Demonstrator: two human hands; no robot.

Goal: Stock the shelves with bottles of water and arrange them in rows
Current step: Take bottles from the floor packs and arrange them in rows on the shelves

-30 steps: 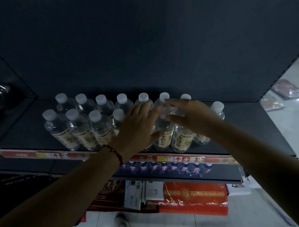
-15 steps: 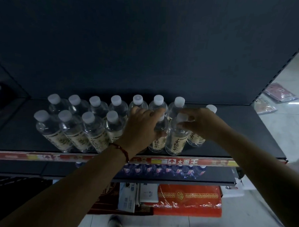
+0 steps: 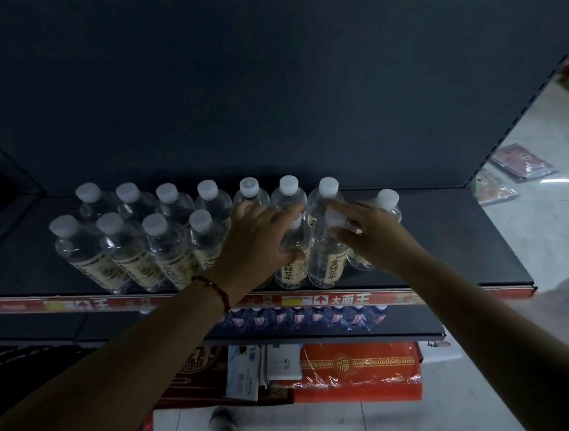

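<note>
Nearest the camera, shoes (image 3: 225, 424) stood on the pale floor, with a red shrink-wrapped box (image 3: 361, 368) and white cartons (image 3: 247, 370) stacked under the rack. Above them a lower shelf (image 3: 411, 331) carried a row of blue-labelled bottles (image 3: 304, 317) tight against its front edge. The upper shelf (image 3: 454, 242) ended in a red price strip (image 3: 331, 299).

On that shelf the water bottles stood upright in two rows, touching. The left hand (image 3: 259, 243), a red cord bracelet (image 3: 216, 289) at its wrist, was wrapped around the shoulder of a front-row bottle (image 3: 291, 258), fingers closed on it. The right hand (image 3: 376, 239) pinched the white cap of the neighbouring front-row bottle (image 3: 328, 259) between thumb and fingers. Both bottles stood close to the shelf's front lip.

Just behind the right hand, the last back-row bottle (image 3: 386, 206) stood slightly apart from its row. Bare shelf lay open to the right of it, up to the end edge, and a narrower bare stretch to the left of the leftmost front bottle (image 3: 79, 252). The back row (image 3: 209, 199) stood near the dark rear panel (image 3: 249, 83).
</note>
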